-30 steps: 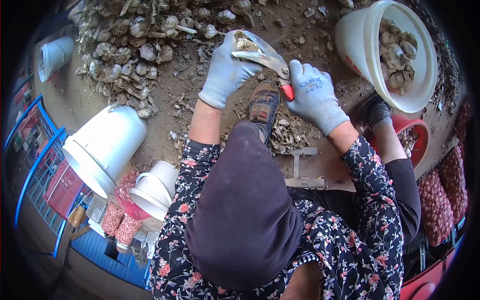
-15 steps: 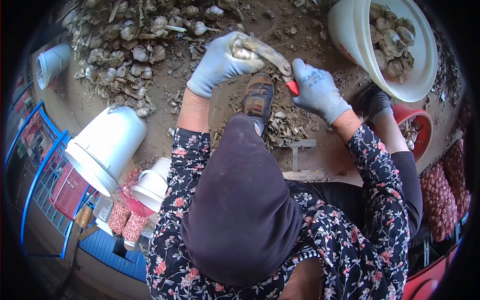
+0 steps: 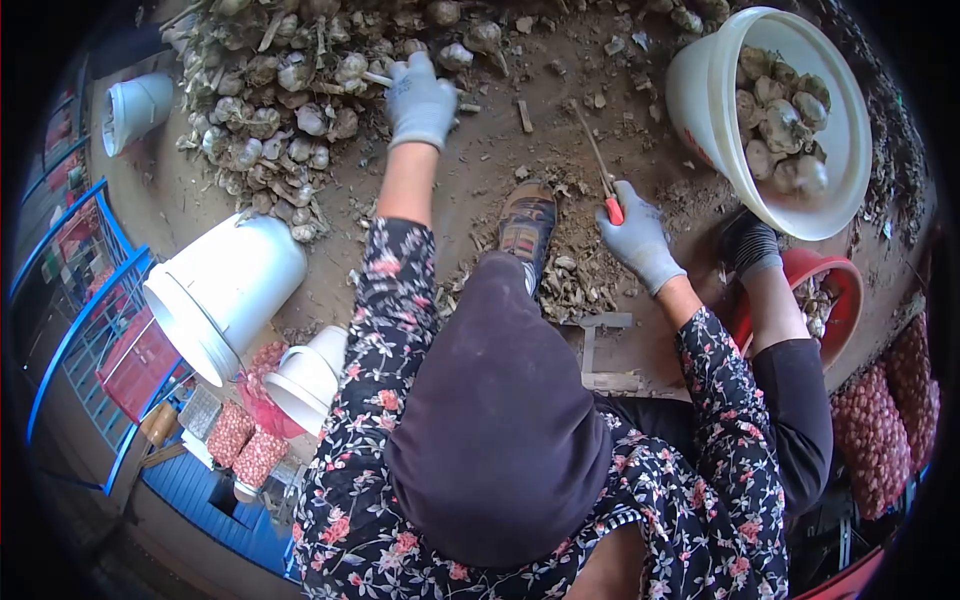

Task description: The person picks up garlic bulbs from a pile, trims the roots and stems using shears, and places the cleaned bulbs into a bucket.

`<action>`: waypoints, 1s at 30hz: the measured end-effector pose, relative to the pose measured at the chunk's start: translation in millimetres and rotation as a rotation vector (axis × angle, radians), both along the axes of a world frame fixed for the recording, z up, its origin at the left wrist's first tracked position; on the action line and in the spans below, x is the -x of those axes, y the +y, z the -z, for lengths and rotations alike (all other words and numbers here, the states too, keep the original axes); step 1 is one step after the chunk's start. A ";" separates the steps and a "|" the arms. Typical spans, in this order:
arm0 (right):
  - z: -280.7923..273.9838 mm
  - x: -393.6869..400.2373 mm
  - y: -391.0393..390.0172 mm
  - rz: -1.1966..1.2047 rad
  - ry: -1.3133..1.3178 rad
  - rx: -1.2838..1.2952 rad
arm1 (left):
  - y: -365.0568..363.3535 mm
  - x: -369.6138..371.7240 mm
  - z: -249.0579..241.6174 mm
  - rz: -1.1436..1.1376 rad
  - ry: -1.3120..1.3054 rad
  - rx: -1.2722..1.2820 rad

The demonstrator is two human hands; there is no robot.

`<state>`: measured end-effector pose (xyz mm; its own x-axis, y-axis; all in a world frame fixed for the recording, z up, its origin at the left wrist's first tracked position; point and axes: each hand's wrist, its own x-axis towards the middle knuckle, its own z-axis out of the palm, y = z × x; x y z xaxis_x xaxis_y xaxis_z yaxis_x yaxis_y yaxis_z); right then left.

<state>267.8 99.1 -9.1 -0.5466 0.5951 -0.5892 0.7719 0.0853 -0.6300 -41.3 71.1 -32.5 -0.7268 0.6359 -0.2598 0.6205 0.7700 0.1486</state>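
My left hand, in a grey glove, reaches far forward to the edge of the pile of untrimmed garlic. Its fingers curl over a pale garlic stalk lying there. My right hand, also gloved, rests lower on the dirt and grips red-handled shears, whose closed blades point away from me. A white bucket at the upper right holds trimmed garlic bulbs. A heap of cut roots and skins lies just below my right hand, beside my shoe.
Two white buckets lie tipped at the left, and a third lies further back. A red basin sits by my right knee. Mesh sacks of garlic fill the right edge. Blue railings run along the left.
My left hand has left the shears and stretched out to the garlic pile; the bulb it held is gone. My right hand has dropped with the shears, now closed.
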 end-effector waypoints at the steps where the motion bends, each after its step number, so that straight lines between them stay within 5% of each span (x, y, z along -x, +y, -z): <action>1: 5.2 2.2 -2.0 -0.060 -0.064 0.047 | -14.5 15.6 25.2 0.089 -0.019 0.051; 6: 4.9 31.9 -26.4 -0.188 -0.123 0.112 | -32.2 17.9 38.4 0.008 -0.097 0.151; 18: 10.2 83.6 -33.2 -0.055 0.000 0.098 | -57.2 -25.6 6.6 0.188 -0.169 -0.138; 21: 5.9 67.5 -36.2 0.040 0.010 0.173 | -61.5 -32.6 16.0 -0.285 -1.166 -0.949; 22: 0.6 64.1 -36.2 0.069 0.012 0.226 | -62.6 -35.2 10.2 -0.287 -1.169 -0.947; 24: -8.7 61.1 -36.3 0.063 0.012 0.220 | -63.5 -36.5 2.9 -0.443 -1.606 -1.068; 30: -30.5 57.1 -26.4 -0.072 0.090 0.155 | -67.3 -39.3 -19.5 -0.293 -1.513 -0.989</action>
